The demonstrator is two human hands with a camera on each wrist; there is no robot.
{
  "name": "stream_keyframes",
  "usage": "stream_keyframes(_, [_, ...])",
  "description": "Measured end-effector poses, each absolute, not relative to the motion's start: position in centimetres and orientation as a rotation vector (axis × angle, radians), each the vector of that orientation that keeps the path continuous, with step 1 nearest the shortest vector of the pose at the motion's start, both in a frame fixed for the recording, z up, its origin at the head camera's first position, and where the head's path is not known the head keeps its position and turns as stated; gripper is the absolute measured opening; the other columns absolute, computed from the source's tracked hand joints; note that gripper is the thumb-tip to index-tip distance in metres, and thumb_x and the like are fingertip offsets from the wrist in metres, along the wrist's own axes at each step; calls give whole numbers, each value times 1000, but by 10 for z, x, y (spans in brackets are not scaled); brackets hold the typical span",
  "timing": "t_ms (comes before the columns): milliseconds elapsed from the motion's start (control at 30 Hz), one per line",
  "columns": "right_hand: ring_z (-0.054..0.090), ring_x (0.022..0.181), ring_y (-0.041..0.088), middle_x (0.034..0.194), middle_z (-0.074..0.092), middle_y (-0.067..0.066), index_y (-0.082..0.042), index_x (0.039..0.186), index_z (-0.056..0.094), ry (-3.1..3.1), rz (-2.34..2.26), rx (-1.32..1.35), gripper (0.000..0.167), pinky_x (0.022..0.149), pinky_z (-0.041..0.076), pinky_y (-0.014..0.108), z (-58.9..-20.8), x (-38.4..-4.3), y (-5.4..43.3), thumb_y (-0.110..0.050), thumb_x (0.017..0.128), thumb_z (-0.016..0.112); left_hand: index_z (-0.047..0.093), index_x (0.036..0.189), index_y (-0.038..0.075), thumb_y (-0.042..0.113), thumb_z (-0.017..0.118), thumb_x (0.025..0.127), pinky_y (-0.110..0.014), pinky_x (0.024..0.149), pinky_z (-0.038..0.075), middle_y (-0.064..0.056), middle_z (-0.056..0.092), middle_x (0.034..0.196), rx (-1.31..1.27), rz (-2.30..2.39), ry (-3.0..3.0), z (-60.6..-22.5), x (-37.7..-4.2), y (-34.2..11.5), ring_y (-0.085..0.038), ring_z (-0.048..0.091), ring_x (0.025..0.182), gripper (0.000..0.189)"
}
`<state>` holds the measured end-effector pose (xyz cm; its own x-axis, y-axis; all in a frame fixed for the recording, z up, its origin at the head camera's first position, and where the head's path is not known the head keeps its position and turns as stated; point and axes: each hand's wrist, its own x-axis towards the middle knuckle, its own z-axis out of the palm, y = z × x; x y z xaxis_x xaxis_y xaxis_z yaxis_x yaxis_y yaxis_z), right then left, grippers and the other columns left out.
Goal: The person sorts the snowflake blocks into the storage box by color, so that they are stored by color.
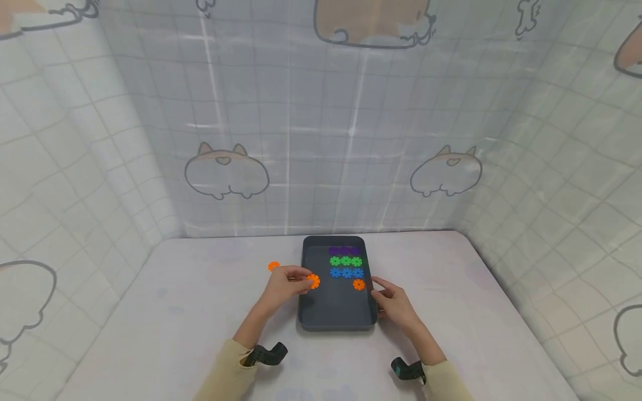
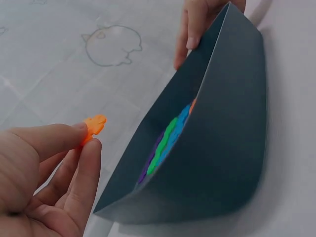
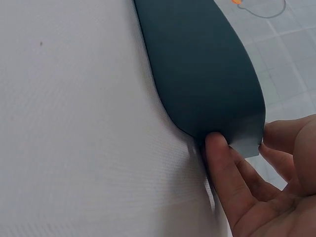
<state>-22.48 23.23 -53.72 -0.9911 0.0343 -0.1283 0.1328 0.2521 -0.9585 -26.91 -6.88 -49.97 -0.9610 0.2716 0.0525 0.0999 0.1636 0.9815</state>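
Between thumb and fingertips my left hand (image 1: 285, 288) pinches an orange notched plastic disc (image 1: 313, 281), held over the left wall of a dark grey tray (image 1: 321, 312). The left wrist view shows that disc (image 2: 94, 127) edge-on. At the tray's right wall, my right hand (image 1: 394, 303) grips the side, fingers at the rim and a fingertip against the outer wall in the right wrist view. Inside the tray lie rows of three purple discs (image 1: 344, 251), three green discs (image 1: 346, 260) and three blue discs (image 1: 347, 273). A single orange disc (image 1: 359, 284) lies below the blue row's right end.
Another orange disc (image 1: 273, 266) lies on the white table (image 1: 200, 312), left of the tray and just beyond my left hand. A patterned curtain (image 1: 321, 184) stands behind the table and along both sides. Dark wrist-worn devices (image 1: 268, 355) sit on both forearms.
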Motion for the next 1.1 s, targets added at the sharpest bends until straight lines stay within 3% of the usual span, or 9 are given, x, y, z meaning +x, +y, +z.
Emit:
stream_keyframes(233, [64,75,23,102,66,14,-14,141,53,2427,-1873,159,43,65,59,37,-536,-225,232,-14,98,59,70,102,-6,0,75,83,-35,69,59,-12,69,87,366,1927,2282,-496,-270,-50,-22,69,74,21])
stream_keyframes(1100, [63,75,22,101,65,13,-12,140,54,2444,-1899,163,43,63,58,35,-539,-221,230,-15,98,60,70,99,-6,1,74,84,-31,64,59,-12,70,84,302,1856,2273,-508,-277,2,-20,69,71,17])
